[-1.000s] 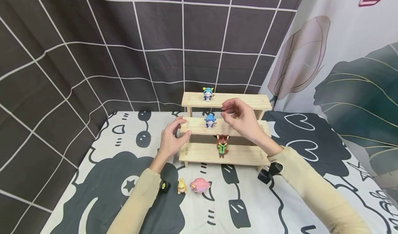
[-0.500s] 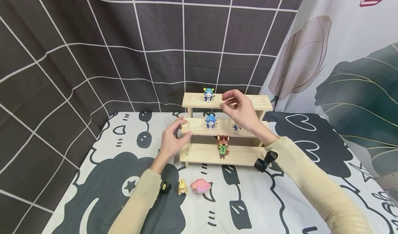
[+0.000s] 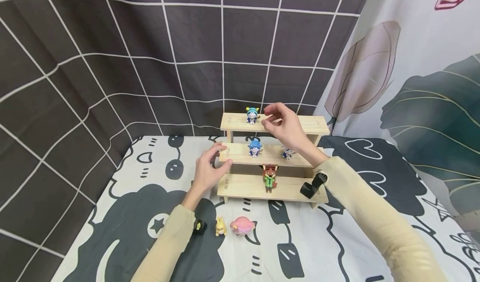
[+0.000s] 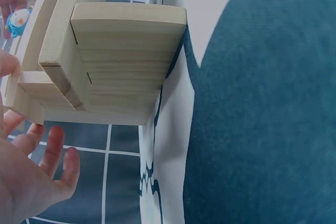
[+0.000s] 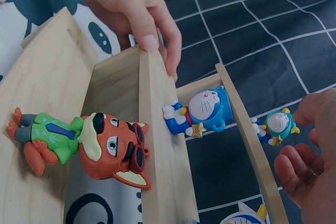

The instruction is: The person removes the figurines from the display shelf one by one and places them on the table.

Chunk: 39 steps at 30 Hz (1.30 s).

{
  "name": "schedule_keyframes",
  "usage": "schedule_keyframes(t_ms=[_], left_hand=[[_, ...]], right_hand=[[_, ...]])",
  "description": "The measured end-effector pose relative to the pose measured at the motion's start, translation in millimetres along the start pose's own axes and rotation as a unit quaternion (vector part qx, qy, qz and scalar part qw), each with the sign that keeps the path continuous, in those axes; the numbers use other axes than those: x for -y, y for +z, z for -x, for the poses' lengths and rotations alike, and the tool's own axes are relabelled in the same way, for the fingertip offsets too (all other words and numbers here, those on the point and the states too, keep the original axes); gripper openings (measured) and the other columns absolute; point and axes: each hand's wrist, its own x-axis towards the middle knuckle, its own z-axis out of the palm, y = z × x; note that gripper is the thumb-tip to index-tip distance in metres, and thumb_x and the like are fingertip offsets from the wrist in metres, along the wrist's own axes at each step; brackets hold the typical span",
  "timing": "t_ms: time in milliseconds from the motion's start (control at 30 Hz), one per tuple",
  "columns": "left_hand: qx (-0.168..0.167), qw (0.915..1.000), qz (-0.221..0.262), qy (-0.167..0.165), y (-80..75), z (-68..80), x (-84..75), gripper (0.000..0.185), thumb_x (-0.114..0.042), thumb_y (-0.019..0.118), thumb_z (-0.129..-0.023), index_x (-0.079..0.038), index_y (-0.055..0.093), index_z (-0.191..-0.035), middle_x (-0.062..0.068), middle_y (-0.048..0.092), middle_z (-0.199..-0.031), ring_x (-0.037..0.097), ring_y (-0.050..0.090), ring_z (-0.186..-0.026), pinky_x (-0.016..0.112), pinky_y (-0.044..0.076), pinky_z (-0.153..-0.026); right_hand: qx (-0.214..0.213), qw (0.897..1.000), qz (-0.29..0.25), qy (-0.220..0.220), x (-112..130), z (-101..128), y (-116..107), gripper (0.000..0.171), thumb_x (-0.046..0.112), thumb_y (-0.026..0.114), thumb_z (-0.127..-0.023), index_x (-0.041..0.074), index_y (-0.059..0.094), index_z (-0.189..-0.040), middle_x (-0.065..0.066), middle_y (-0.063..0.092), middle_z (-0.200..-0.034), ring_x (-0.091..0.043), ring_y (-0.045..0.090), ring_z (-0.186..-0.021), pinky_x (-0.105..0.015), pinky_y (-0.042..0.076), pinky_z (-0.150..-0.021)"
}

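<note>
A three-tier wooden shelf [image 3: 300, 126] stands on the patterned cloth. My left hand [image 3: 219, 155] grips the left end of its middle tier, thumb on the front edge; the right wrist view shows the fingers of this left hand [image 5: 149, 30] curled over the board. My right hand [image 3: 270, 117] hovers empty at the top tier, fingers loosely bent, beside a small blue figure [image 3: 252, 114]. On the middle tier stand a blue figure [image 3: 255, 147] and a smaller pale one [image 3: 288, 152]. A fox figure [image 3: 269, 176] stands on the bottom tier.
A yellow bunny [image 3: 220, 226] and a pink round figure [image 3: 241, 225] lie on the cloth in front of the shelf. Checked dark fabric hangs behind, a leaf-print curtain [image 3: 412, 86] to the right. The shelf's side panel [image 4: 121, 61] fills the left wrist view.
My right hand has risen from the middle tier to the top tier, leaving the small pale figure standing on the middle tier. The left hand has kept its hold.
</note>
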Motion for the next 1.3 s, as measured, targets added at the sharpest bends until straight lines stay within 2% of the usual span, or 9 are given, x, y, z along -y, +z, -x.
schedule_keyframes(t_ms=[233, 633, 767, 1000, 1300], left_hand=[[0.002, 1.0, 0.001, 0.002, 0.2, 1.6, -0.5, 0.04, -0.013, 0.078, -0.08, -0.006, 0.069, -0.118, 0.013, 0.058, -0.139, 0.033, 0.06, -0.103, 0.059, 0.048, -0.087], [0.001, 1.0, 0.002, 0.007, 1.1, 3.2, -1.3, 0.04, -0.014, 0.077, -0.08, -0.005, 0.069, -0.118, 0.014, 0.058, -0.139, 0.033, 0.061, -0.103, 0.059, 0.048, -0.086], [-0.002, 1.0, 0.0, 0.007, 1.8, 3.9, 0.0, 0.041, -0.014, 0.078, -0.079, -0.005, 0.069, -0.118, 0.014, 0.058, -0.139, 0.033, 0.061, -0.102, 0.059, 0.048, -0.086], [0.0, 1.0, 0.003, 0.01, 2.3, 2.8, -0.9, 0.041, -0.014, 0.077, -0.08, -0.005, 0.068, -0.118, 0.014, 0.058, -0.139, 0.034, 0.061, -0.103, 0.06, 0.048, -0.086], [0.002, 1.0, 0.005, 0.006, 2.3, 1.4, 0.4, 0.041, -0.014, 0.077, -0.08, -0.005, 0.068, -0.119, 0.014, 0.058, -0.139, 0.033, 0.06, -0.103, 0.06, 0.048, -0.086]], right_hand=[[0.008, 1.0, 0.006, -0.002, -1, -5, 2, 0.033, -0.001, 0.069, -0.089, -0.007, 0.057, -0.119, -0.018, 0.062, -0.113, -0.027, 0.064, -0.096, -0.024, 0.051, -0.077], [0.02, 1.0, 0.01, 0.012, 0, -15, 7, 0.036, 0.0, 0.07, -0.087, -0.006, 0.057, -0.12, -0.018, 0.062, -0.114, -0.028, 0.064, -0.097, -0.033, 0.053, -0.082], [0.026, 0.999, 0.017, 0.018, 0, -19, 10, 0.037, 0.002, 0.071, -0.088, -0.005, 0.057, -0.121, -0.018, 0.062, -0.115, -0.028, 0.064, -0.098, -0.033, 0.052, -0.081], [0.035, 0.999, 0.033, 0.015, 0, -22, 10, 0.037, 0.004, 0.073, -0.087, -0.004, 0.058, -0.12, -0.016, 0.063, -0.108, -0.026, 0.063, -0.093, -0.031, 0.051, -0.075], [0.043, 0.997, 0.06, 0.005, 0, -28, 12, 0.036, 0.006, 0.072, -0.087, -0.003, 0.059, -0.119, -0.016, 0.064, -0.102, -0.027, 0.062, -0.089, -0.03, 0.049, -0.074]])
